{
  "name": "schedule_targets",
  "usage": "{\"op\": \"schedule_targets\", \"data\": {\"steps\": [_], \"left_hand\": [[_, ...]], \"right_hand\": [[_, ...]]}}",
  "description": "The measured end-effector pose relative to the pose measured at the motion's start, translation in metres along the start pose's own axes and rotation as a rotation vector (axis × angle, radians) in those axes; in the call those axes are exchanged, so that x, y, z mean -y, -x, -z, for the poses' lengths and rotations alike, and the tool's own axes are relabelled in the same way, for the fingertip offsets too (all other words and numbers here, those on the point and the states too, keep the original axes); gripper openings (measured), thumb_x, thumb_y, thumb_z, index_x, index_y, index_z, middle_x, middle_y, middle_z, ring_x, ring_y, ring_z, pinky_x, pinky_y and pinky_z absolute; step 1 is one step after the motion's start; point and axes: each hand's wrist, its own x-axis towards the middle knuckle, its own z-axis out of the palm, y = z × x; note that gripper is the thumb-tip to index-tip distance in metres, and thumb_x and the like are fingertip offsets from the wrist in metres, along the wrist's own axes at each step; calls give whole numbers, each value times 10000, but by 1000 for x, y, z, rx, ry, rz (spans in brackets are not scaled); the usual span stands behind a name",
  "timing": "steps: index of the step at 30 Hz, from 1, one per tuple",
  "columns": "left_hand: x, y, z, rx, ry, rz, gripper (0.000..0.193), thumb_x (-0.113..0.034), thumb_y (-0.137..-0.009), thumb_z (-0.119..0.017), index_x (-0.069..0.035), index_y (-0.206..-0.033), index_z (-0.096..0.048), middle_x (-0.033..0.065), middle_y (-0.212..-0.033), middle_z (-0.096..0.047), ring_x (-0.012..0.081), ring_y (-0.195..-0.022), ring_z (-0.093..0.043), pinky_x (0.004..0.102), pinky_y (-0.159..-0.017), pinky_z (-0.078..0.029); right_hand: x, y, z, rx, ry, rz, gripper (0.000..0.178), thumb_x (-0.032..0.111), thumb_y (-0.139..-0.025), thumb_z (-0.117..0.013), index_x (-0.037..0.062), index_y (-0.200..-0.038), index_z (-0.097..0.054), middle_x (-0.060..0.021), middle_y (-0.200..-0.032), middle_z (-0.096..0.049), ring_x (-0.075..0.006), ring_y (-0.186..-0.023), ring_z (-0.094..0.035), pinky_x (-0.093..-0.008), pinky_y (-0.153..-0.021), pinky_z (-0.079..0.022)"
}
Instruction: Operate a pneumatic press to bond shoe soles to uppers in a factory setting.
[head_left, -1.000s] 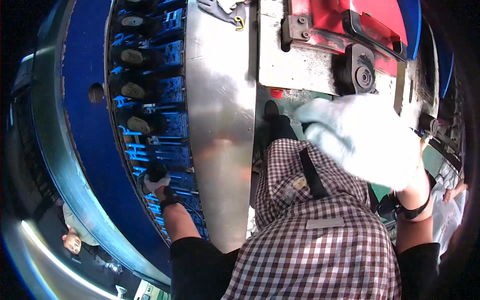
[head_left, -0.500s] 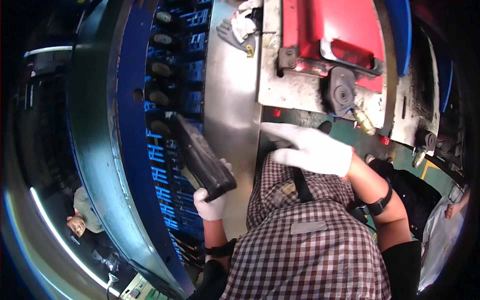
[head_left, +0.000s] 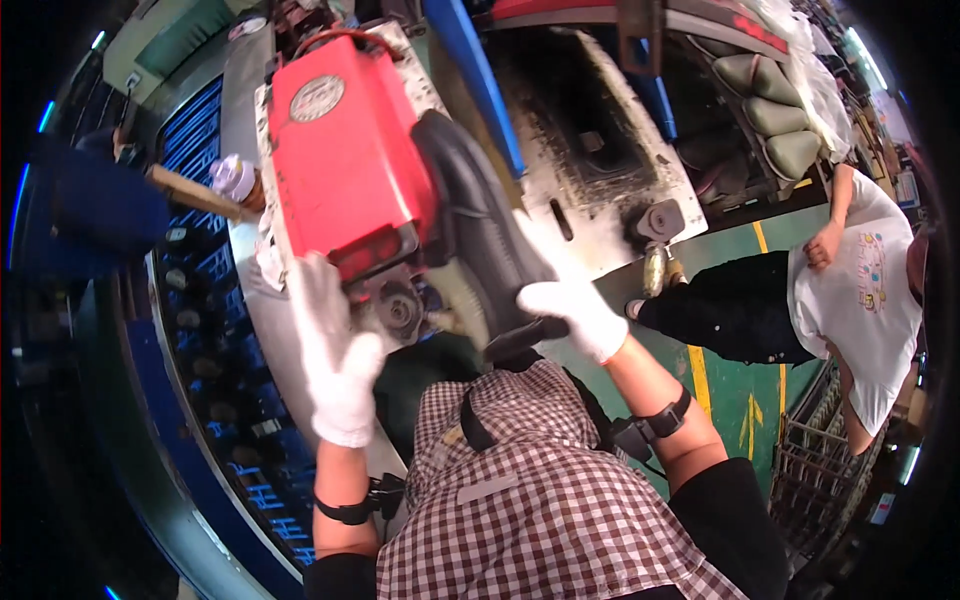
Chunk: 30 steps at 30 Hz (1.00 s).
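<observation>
Right hand (head_left: 572,312), white-gloved, clamped around the heel end of a black shoe (head_left: 478,225), holding it sole-side against the red machine head (head_left: 345,160). Left hand (head_left: 338,365), gloved too, fingers spread and loosely open, resting just below the machine's round metal knob (head_left: 398,312), gripping nothing that shows. Looks like the pressing or seating step, shoe set in place at the machine. Next move probably calls for steady pressure from the right and the left onto that knob. Beyond, blue conveyor rack (head_left: 205,300) to the left, another person (head_left: 850,290) well apart on the right.
</observation>
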Motion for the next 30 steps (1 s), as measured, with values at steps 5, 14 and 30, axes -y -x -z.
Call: {"op": "schedule_targets", "data": {"steps": [5,14,30], "left_hand": [[-63,-78,-22,76,-179,-302,1029,-278,-868,-779,3,-1653,-176,213,-1691,-258,321,-1583,-237,458,-1291,-170],[-156,-184,-174,432,-190,-415,740,-394,-959,-689,-45,-1556,-428,229,-1489,-533,382,-1380,-514,441,-1180,-384],[-139,-293,-299,471,-657,-856,532,-302,-948,-621,0,-1378,-537,264,-1310,-627,411,-1214,-613,449,-1063,-471]], "right_hand": [[9,-40,94,-446,646,-12,960,300,-701,-837,70,-1559,-475,-267,-1366,-565,-365,-1289,-574,-390,-1125,-448],[-5,-164,180,-605,1332,-147,808,460,-715,-806,298,-1475,-588,-272,-1169,-628,-424,-1127,-640,-503,-940,-545],[-35,-166,204,-486,1372,-118,917,636,-813,-707,261,-1600,-421,-276,-1438,-544,-440,-1309,-555,-502,-1086,-455]]}}
